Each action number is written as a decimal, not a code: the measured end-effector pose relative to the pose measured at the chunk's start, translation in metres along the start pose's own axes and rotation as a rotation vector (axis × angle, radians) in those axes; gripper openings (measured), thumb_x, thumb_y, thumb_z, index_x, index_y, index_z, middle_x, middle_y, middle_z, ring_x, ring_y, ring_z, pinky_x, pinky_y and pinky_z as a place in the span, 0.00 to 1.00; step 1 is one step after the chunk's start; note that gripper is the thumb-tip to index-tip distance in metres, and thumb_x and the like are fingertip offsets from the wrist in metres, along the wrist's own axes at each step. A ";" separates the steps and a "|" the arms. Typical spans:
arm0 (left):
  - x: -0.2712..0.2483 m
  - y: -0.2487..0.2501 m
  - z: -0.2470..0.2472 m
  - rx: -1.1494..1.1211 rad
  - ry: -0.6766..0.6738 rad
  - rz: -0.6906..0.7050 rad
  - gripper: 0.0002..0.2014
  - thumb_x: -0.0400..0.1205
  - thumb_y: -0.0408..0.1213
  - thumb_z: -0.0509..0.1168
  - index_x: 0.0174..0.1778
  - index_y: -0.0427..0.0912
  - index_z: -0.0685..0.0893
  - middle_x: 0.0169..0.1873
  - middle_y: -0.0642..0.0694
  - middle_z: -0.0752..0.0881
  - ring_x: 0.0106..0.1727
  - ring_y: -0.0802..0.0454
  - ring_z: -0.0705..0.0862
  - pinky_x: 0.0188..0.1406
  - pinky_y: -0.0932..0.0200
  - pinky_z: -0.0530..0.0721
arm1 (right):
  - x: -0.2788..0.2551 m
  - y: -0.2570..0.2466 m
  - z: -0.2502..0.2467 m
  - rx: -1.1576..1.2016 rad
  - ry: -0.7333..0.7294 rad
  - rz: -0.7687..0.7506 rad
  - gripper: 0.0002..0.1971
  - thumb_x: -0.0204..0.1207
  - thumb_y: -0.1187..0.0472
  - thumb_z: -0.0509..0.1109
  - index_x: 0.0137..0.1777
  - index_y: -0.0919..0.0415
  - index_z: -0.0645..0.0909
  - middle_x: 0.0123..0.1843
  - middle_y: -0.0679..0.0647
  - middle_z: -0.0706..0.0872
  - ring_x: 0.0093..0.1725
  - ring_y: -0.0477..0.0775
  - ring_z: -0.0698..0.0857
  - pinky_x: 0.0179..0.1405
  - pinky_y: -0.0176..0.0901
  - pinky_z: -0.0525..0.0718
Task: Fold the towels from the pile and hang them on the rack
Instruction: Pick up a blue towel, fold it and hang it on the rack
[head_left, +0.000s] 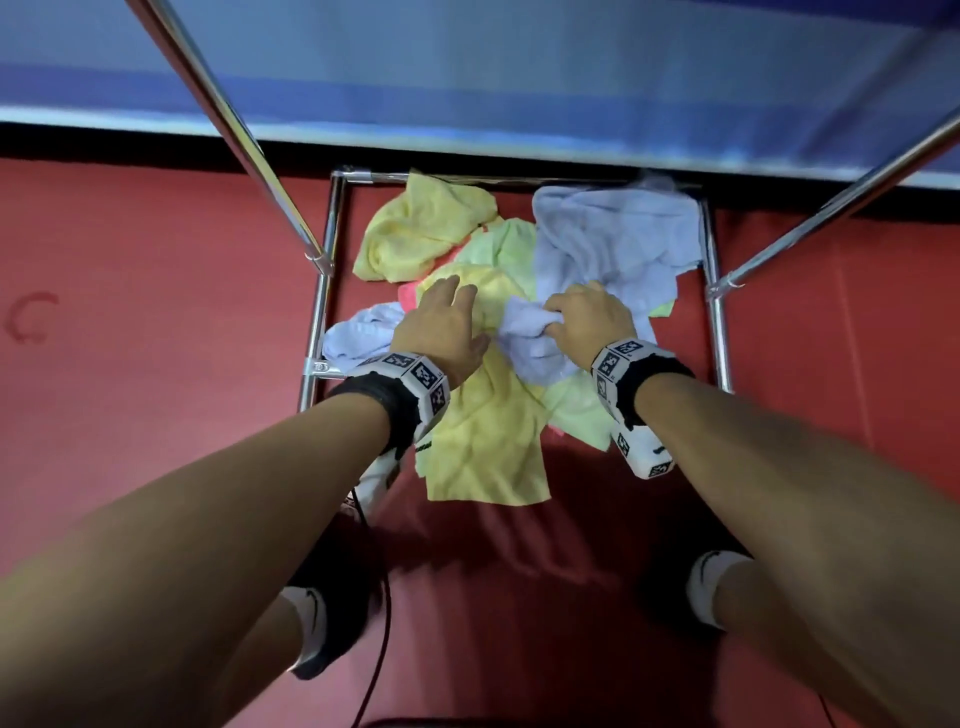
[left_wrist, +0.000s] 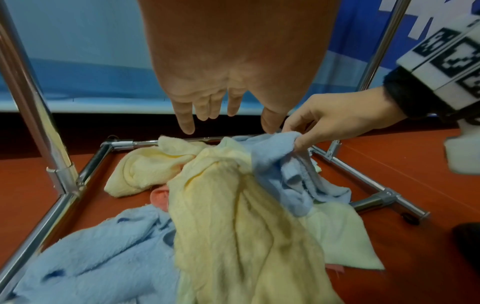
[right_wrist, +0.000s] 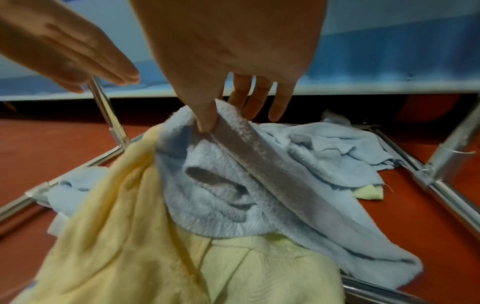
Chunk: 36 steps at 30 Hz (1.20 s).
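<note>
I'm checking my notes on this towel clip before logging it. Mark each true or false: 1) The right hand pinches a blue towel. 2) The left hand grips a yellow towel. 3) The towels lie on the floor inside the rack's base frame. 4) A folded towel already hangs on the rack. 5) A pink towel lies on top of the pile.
1) True: the right hand pinches the blue towel at its edge.
2) False: the left hand hovers open over the yellow towel, holding nothing.
3) True: the pile sits on the red floor within the rack base.
4) False: no towel hangs on the bars in view.
5) False: the pink towel only peeks from under others.
</note>
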<state>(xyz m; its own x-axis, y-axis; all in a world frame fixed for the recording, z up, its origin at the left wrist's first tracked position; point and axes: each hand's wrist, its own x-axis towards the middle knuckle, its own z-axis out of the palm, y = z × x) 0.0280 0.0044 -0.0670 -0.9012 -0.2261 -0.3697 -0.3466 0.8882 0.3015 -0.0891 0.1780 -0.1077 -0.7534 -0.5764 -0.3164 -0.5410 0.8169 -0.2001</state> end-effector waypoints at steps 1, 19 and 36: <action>-0.001 0.004 -0.004 -0.025 -0.001 0.022 0.37 0.85 0.49 0.66 0.86 0.41 0.58 0.87 0.40 0.56 0.87 0.43 0.57 0.80 0.42 0.68 | -0.007 0.002 -0.007 0.080 0.045 -0.016 0.12 0.83 0.60 0.66 0.62 0.57 0.87 0.61 0.60 0.84 0.66 0.65 0.78 0.59 0.55 0.79; -0.141 0.107 -0.197 -0.074 0.404 0.210 0.11 0.78 0.39 0.70 0.36 0.45 0.74 0.40 0.34 0.86 0.48 0.30 0.84 0.38 0.52 0.70 | -0.200 -0.040 -0.257 0.080 0.143 -0.021 0.05 0.76 0.59 0.75 0.49 0.52 0.90 0.46 0.60 0.88 0.49 0.63 0.84 0.42 0.44 0.72; -0.174 0.133 -0.222 -0.769 0.622 0.366 0.19 0.75 0.39 0.71 0.63 0.47 0.80 0.47 0.55 0.87 0.48 0.58 0.86 0.47 0.63 0.82 | -0.218 -0.094 -0.271 0.936 0.584 -0.176 0.10 0.78 0.71 0.69 0.52 0.61 0.90 0.48 0.55 0.94 0.48 0.47 0.89 0.52 0.46 0.86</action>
<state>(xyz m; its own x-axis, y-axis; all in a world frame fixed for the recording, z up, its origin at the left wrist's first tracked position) 0.0814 0.0732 0.2322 -0.8836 -0.3536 0.3068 0.0984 0.5005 0.8601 0.0247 0.2218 0.2312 -0.8871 -0.4057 0.2202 -0.3480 0.2745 -0.8964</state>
